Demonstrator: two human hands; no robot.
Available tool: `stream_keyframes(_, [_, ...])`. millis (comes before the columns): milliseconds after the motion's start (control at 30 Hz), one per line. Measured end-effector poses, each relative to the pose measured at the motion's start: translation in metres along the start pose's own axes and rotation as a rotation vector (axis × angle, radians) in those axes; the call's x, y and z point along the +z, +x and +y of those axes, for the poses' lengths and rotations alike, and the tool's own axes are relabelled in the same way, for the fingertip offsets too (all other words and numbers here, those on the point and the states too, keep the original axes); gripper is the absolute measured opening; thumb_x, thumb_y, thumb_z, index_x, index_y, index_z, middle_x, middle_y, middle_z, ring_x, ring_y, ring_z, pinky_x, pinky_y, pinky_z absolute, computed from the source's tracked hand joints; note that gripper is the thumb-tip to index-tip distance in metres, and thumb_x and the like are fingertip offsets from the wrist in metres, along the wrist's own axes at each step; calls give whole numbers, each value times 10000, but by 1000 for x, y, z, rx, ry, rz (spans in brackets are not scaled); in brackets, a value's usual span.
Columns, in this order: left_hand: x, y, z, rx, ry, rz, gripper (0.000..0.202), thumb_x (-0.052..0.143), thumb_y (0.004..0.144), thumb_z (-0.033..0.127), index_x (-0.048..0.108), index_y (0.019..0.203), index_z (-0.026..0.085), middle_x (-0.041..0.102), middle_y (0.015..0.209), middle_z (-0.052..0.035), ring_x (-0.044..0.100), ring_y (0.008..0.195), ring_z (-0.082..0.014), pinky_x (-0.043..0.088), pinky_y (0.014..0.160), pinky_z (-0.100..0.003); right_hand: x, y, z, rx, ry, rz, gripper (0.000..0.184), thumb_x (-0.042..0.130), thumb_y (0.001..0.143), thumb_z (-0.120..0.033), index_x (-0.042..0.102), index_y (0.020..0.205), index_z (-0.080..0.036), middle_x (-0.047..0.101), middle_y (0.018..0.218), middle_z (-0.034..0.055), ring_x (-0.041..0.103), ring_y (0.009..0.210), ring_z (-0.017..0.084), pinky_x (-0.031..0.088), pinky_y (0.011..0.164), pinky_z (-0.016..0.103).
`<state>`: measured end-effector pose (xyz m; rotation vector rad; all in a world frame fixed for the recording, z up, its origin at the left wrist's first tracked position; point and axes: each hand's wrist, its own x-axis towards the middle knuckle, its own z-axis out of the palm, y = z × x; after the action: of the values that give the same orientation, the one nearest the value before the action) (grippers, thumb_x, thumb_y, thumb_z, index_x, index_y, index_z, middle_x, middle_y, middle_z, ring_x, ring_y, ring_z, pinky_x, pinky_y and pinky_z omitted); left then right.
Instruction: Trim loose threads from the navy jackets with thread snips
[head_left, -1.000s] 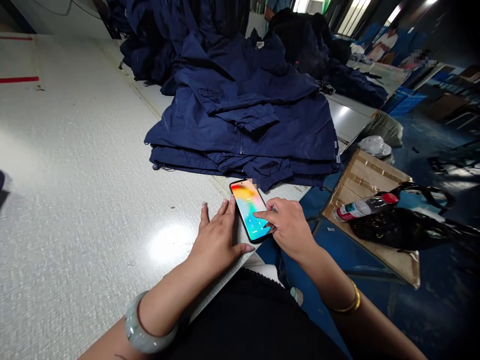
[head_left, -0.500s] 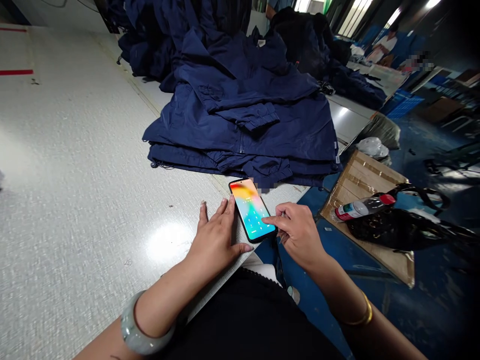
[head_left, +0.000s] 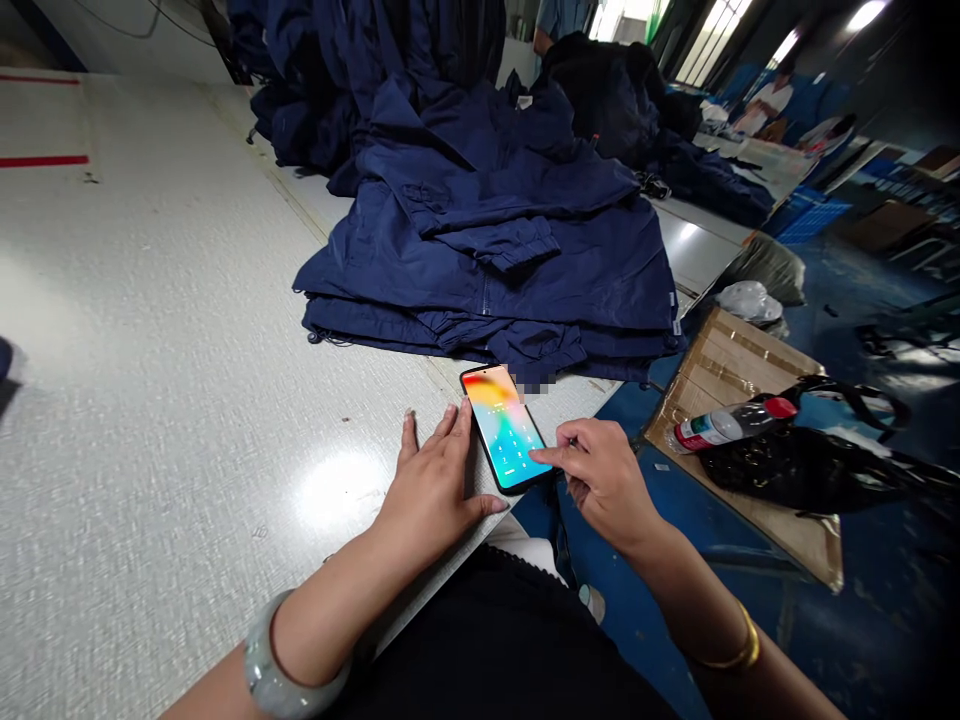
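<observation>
Though both at the phone point(head_left: 504, 428), left hand point(head_left: 433, 482) flat, fingers apart, right hand point(head_left: 606, 476) forefinger-out, its grip unclear.

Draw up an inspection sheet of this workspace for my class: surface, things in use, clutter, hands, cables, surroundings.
Surface: pale table, shiny, with red strips at far left.
Things in use: phone, lying near the table's edge, screen lit with what looks like a keypad.
Clutter: navy garments piled beyond the phone; to the right, on cardboard, a red-capped bottle and a black bag.
Left hand: flat on the table, fingertips at the phone's edge.
Right hand: index finger extended at the screen's lower right; contact cannot be told.
Cables: thin dark lines at upper left, possibly cables.
Surroundings: blue crate; a person in white in the background.
</observation>
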<state>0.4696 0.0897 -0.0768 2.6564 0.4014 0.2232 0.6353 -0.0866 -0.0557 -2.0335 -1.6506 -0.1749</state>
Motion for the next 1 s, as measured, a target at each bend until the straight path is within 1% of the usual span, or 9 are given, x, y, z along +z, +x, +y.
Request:
stream_keyframes(133, [0,-1,0,-12,-3,-2,1186,724,757,518,-77,1552,152,327,1549,-231,254,1464,-338,-30,1178,-613,2,-6,-4,-64,19,-45,434,497,838,-14,740,1063,-293,591,940,48,541,876,178,364,803,363])
stream_keyframes(267, [0,-1,0,-9,0,-8,1184,720,759,519,-79,1551,150,322,1551,-231,253,1464,-339,-19,1175,-625,4,-8,-5,-47,46,20,403,525,847,-37,729,1089,-288,588,943,49,536,883,179,376,802,363])
stream_keyframes(400, [0,0,1,-12,15,-7,1201,725,752,526,-90,1549,145,326,1546,-241,253,1465,-337,-17,1174,-624,6,-9,-5,-50,55,-8,401,514,856,-32,732,1077,-288,593,955,55,536,878,180,390,791,363])
stream_keyframes(500, [0,-1,0,-13,17,-13,1215,729,750,526,-107,1546,149,333,1546,-234,244,1469,-332,-25,1176,-618,7,-12,-4,-25,83,57,397,514,865,-24,718,1100,-270,587,952,56,532,854,171,406,779,356])
stream_keyframes(633, [0,-1,0,-7,14,-10,1211,723,757,524,-121,1545,159,330,1548,-233,240,1470,-332,-25,1175,-617,10,-18,-1,72,136,153,413,453,889,-9,688,1131,-246,582,933,56,556,823,160,435,740,338])
stream_keyframes(767, [0,-1,-1,-5,5,-3,1218,728,755,496,-143,1542,173,329,1548,-232,252,1463,-345,-11,1175,-623,15,-23,2,157,195,165,404,423,899,-33,678,1125,-251,584,944,60,587,841,172,468,706,330])
stream_keyframes(867, [1,-1,-1,-11,-3,4,1221,734,749,486,-144,1543,186,315,1558,-218,257,1460,-353,-9,1175,-628,20,-26,4,211,230,164,389,414,903,-63,668,1119,-261,596,991,69,608,898,190,493,732,341])
stream_keyframes(933, [1,-1,-1,-17,-11,4,1219,737,746,484,-135,1545,189,314,1562,-208,255,1461,-353,-16,1177,-626,23,-29,5,283,261,181,350,403,917,-99,656,1107,-250,612,1018,75,613,933,200,500,770,347])
stream_keyframes(1000, [1,-1,-1,-23,-19,4,1219,741,742,479,-126,1547,183,318,1561,-204,250,1465,-345,-23,1181,-617,25,-31,6,409,299,207,274,407,939,-161,636,1073,-230,631,962,64,615,873,193,496,751,329])
